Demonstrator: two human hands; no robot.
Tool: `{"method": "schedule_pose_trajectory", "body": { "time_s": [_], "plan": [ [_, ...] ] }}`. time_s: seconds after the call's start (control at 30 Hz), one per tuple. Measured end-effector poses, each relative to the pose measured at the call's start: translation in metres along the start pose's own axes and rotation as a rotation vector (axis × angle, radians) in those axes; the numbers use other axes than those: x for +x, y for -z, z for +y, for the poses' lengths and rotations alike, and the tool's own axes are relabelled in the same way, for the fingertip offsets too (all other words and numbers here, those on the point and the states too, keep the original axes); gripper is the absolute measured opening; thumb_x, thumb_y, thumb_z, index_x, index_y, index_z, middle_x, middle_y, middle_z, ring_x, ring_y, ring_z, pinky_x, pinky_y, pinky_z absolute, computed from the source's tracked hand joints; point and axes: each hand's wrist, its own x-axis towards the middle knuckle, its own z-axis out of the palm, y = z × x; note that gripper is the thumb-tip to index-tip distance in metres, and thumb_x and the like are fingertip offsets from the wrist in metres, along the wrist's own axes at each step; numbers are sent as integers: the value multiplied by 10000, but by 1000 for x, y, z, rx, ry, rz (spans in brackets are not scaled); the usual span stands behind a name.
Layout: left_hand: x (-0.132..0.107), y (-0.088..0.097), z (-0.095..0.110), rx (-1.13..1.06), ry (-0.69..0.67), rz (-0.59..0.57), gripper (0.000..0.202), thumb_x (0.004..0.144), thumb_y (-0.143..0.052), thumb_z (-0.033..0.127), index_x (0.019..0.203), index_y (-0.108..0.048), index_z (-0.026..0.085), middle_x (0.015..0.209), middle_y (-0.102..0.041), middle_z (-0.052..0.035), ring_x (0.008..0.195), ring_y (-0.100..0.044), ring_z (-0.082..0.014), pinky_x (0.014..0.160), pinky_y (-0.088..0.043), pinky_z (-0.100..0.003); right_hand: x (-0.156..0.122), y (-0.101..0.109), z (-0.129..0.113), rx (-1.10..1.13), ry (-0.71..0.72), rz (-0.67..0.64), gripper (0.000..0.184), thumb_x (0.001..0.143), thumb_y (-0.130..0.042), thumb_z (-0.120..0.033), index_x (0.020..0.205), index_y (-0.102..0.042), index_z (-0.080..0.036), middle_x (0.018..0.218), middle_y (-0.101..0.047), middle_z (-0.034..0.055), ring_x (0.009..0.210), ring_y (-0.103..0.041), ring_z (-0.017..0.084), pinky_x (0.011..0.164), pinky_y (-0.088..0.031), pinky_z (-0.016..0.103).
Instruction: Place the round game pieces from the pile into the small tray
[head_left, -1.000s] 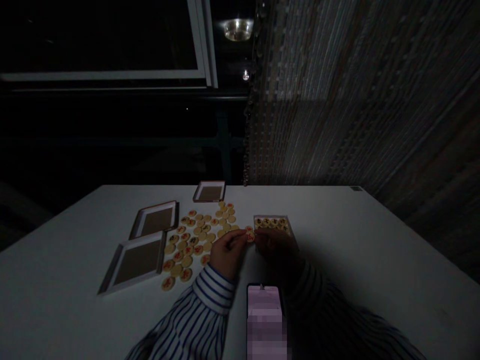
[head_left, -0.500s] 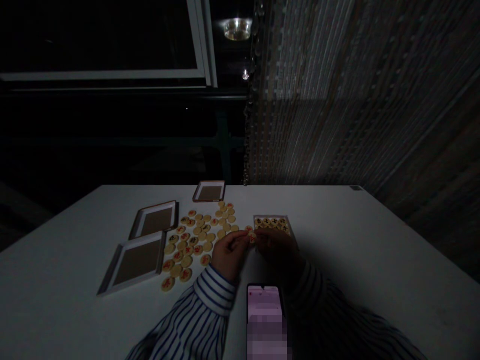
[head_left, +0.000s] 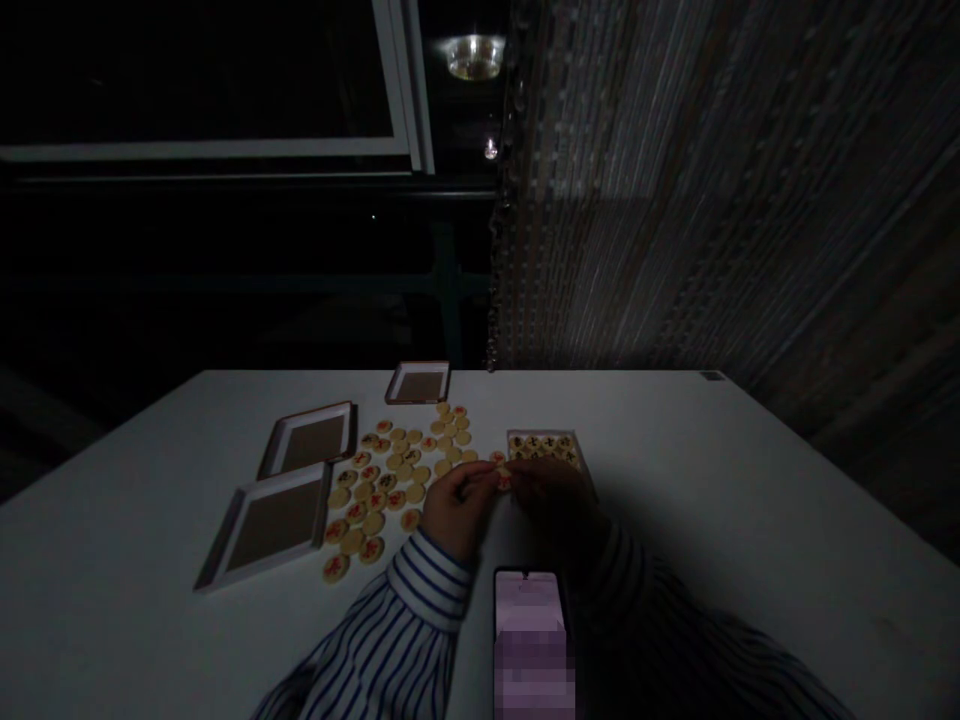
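A round wooden Chinese chess piece (head_left: 503,480) with red marking is pinched between the fingertips of both hands. My left hand (head_left: 459,505) is closed on its left side. My right hand (head_left: 559,505), in deep shadow, closes on its right side. Just beyond my right hand stands a shallow box (head_left: 576,440) with rows of black-marked pieces in it, its near part hidden by the hand. Left of my left hand lie many loose pieces (head_left: 373,523), some with red or black characters up, others blank side up.
Three shallow trays lie on the white table (head_left: 720,500): a near-left one (head_left: 274,520), one behind it (head_left: 311,443) and a far one (head_left: 418,385). A lit phone (head_left: 529,600) lies between my forearms. A bead curtain (head_left: 637,200) hangs behind the table.
The held piece has tilted slightly between my fingertips, its red marking now sitting lower. Both hands stay in nearly the same place, and the loose pieces, box and trays have not moved.
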Motion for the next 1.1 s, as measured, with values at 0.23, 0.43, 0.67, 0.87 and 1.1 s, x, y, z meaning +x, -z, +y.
{"method": "schedule_pose_trajectory", "body": {
  "time_s": [0.23, 0.43, 0.67, 0.87, 1.1],
  "plan": [
    [-1, -1, 1, -25, 51, 5, 147, 581, -658, 231, 705, -655, 153, 688, -699, -43, 642, -646, -142, 614, -523, -216, -3, 2, 1, 99, -27, 17, 251, 794, -447, -255, 938, -644, -197, 842, -692, 58, 751, -633, 158, 689, -491, 263],
    [-1, -1, 0, -35, 49, -23, 164, 585, -661, 246, 720, -664, 152, 715, -698, -42, 657, -641, -137, 626, -517, -213, -2, 1, 1, 115, -92, 27, 248, 794, -446, -247, 926, -650, -201, 838, -694, 57, 757, -636, 160, 705, -490, 270],
    [-1, -1, -2, -78, 85, -44, 241, 534, -706, 297, 707, -647, 139, 605, -668, -24, 568, -616, -124, 552, -494, -206, 2, 7, -3, 110, -88, -10, 213, 786, -454, -231, 826, -663, -214, 774, -693, 45, 697, -632, 158, 651, -475, 258],
    [-3, -5, -6, -132, 72, -23, 244, 532, -726, 299, 665, -608, 132, 548, -640, -4, 512, -588, -91, 509, -459, -173, 5, 12, -3, 81, -68, -146, 208, 795, -458, -233, 794, -666, -220, 709, -682, 29, 645, -619, 145, 588, -433, 229],
    [-1, -4, -8, -125, 70, -27, 238, 537, -721, 298, 663, -605, 132, 574, -651, -19, 552, -607, -106, 536, -480, -186, 5, 12, -5, 81, -40, -127, 199, 785, -471, -251, 817, -661, -202, 731, -680, 37, 682, -614, 150, 616, -422, 231]
  ]
}}
